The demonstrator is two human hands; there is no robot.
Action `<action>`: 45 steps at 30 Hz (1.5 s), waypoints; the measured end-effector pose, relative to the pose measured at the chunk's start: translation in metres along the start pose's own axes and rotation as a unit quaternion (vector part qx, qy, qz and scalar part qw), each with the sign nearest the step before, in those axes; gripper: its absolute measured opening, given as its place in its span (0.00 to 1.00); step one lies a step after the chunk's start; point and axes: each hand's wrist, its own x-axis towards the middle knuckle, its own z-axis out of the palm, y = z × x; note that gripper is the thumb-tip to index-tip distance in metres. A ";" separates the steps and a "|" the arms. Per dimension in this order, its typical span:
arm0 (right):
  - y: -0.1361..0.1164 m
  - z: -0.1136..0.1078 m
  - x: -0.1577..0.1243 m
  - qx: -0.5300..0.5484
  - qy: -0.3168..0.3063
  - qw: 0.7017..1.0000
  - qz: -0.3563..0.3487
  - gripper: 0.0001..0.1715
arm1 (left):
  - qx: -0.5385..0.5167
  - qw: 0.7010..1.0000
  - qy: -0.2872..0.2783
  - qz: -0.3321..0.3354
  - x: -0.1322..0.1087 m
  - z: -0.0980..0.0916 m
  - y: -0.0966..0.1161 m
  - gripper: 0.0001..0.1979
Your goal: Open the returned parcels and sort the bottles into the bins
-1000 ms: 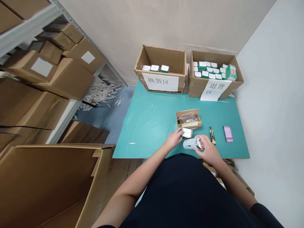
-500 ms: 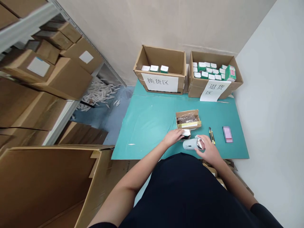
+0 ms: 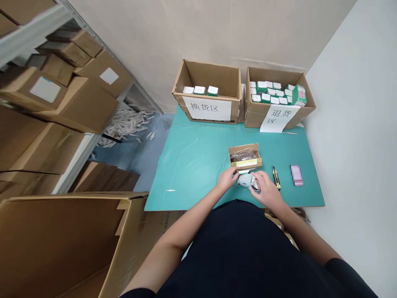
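My right hand (image 3: 264, 188) is wrapped round the silver-rimmed end of a pale blue-grey bottle (image 3: 245, 180). The bottle lies on its side, its far end at the mouth of a small white and green box (image 3: 244, 171) that is mostly hidden behind it. My left hand (image 3: 228, 179) grips the left side of that box, fingers bent over its edge. Just beyond stands an open brown carton (image 3: 259, 163) with clear plastic wrapping (image 3: 243, 155) inside. How far the bottle reaches into the box I cannot tell.
A yellow and black box cutter (image 3: 276, 179) and a blurred pink item (image 3: 297, 175) lie to the right on the green table (image 3: 192, 165). At the back stand two labelled cartons, left (image 3: 237, 89) and right (image 3: 257, 114), holding white and green boxes. Shelved cartons (image 3: 89, 99) fill the left.
My right hand has moved the bottle left and away from me, up to the small box. My left hand stays on the box, which is now largely covered by the bottle.
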 end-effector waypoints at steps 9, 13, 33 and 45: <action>0.008 0.011 0.012 0.012 -0.046 0.999 -0.003 0.31 | -0.083 0.994 0.002 -0.070 0.004 0.002 -0.001 0.09; 0.015 0.025 0.015 0.015 -0.084 0.996 -0.014 0.32 | -0.085 0.994 0.008 -0.074 0.005 0.003 -0.005 0.10; 0.042 0.089 0.036 -0.080 -0.257 0.958 -0.095 0.28 | -0.075 0.992 0.039 -0.095 0.007 0.007 -0.011 0.11; 0.050 0.105 0.001 0.105 -0.079 0.991 -0.028 0.23 | -0.331 0.922 -0.004 -0.200 0.003 0.014 -0.009 0.17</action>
